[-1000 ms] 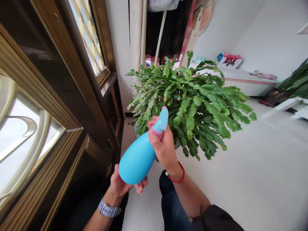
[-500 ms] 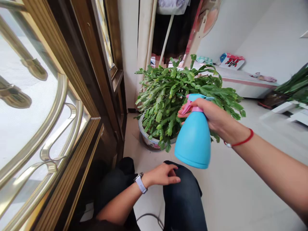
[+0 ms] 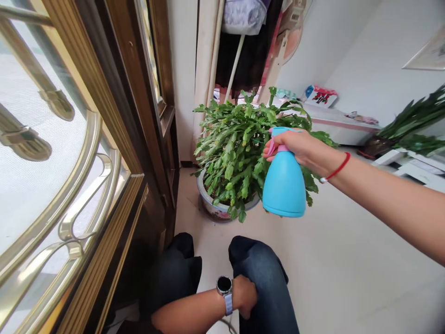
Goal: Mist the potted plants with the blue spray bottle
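A blue spray bottle (image 3: 285, 185) with a pink collar and trigger hangs upright in my right hand (image 3: 295, 144), fingers wrapped round its neck and trigger. Its nozzle points left into a leafy green potted plant (image 3: 229, 153). The bottle covers part of the leaves on the right. The plant's round, pale-rimmed pot (image 3: 212, 204) stands on the floor. Curled and closed, my left hand (image 3: 245, 294) rests against the inner side of my right knee (image 3: 260, 260); its fingertips are hidden and no object shows in it.
A brown door with gold trim and glass (image 3: 104, 116) runs close along the left. Behind the plant are a hanging dark cloth (image 3: 257, 55), a fan (image 3: 288, 44) and a bed (image 3: 340, 123). Another plant (image 3: 413, 116) stands at the right beside a white stand (image 3: 413, 162).
The spray bottle has risen slightly and moved a little right in my right hand. My left hand has drawn back and down along my knee, and its fingers have curled in.
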Motion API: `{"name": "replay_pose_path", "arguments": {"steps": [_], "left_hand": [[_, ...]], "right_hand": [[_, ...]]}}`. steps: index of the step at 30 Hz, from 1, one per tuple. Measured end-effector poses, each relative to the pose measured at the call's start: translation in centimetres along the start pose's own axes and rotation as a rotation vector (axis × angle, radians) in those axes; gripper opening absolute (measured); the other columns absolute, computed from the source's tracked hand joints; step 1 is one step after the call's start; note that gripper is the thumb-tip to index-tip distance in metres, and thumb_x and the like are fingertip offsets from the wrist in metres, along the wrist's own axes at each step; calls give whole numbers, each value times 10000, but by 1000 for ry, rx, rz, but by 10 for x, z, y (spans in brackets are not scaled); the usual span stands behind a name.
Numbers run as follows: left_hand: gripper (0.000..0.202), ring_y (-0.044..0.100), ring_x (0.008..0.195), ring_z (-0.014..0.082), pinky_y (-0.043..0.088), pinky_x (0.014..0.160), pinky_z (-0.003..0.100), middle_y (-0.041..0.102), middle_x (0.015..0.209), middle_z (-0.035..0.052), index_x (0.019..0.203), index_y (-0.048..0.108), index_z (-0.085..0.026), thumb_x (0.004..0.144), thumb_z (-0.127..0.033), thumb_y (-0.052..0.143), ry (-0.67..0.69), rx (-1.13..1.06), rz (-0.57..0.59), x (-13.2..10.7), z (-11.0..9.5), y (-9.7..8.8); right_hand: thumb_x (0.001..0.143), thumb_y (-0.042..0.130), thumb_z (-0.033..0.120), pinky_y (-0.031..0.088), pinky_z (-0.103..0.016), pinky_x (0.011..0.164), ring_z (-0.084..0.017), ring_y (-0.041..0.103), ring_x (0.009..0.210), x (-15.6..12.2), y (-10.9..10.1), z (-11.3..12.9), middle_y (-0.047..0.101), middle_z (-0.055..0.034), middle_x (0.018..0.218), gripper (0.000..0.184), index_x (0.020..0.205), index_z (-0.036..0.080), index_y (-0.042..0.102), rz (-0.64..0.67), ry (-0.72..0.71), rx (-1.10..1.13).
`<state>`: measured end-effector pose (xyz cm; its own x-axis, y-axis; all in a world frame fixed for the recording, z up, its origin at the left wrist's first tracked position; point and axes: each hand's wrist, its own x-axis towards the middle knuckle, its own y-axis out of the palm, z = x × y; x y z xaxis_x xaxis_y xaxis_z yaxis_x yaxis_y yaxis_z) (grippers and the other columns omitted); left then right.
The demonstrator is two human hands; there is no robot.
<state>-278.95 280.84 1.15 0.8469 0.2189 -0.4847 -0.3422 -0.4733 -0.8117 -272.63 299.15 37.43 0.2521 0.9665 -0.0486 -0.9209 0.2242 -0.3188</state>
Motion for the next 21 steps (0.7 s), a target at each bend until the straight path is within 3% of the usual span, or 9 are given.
{"name": "replay_pose_path", "arguments": {"steps": [3, 7, 13, 18, 21], "left_hand": [[350, 691, 960, 303, 585, 833, 414, 716, 981, 131, 1022, 736, -91, 812, -361, 662, 124, 74, 92, -4, -6, -4], [364, 688, 986, 282, 574, 830, 390, 714, 1004, 115, 1061, 722, -103, 855, -382, 612, 259, 129, 113, -5, -17, -7], [315, 699, 935, 274, 575, 775, 379, 718, 951, 108, 1016, 726, -107, 842, -348, 622, 267, 153, 67, -5, -18, -10], [275, 692, 962, 273, 561, 834, 390, 718, 955, 90, 995, 724, -128, 816, -320, 644, 254, 154, 35, 0, -12, -4], [284, 687, 979, 270, 549, 856, 388, 716, 977, 86, 1015, 720, -133, 823, -327, 641, 261, 151, 29, 1, -11, -1]], "right_hand": [[610, 658, 81, 571, -427, 514, -243, 647, 578, 6, -1, 5, 566, -38, 578, 154, 639, 201, 565, -38, 20, 0], [600, 650, 73, 566, -433, 500, -247, 643, 587, 14, -2, 8, 558, -45, 587, 149, 630, 190, 562, -39, -17, 14], [598, 669, 63, 572, -432, 496, -224, 623, 575, 24, 1, 7, 523, -14, 563, 178, 639, 192, 553, -28, -122, 53], [634, 666, 67, 585, -444, 510, -211, 618, 570, 27, 2, 5, 517, 1, 569, 184, 651, 204, 543, -96, -255, 43], [658, 648, 62, 591, -449, 526, -216, 628, 588, 28, 3, 5, 522, -4, 582, 174, 665, 203, 546, -63, -280, 62]]}}
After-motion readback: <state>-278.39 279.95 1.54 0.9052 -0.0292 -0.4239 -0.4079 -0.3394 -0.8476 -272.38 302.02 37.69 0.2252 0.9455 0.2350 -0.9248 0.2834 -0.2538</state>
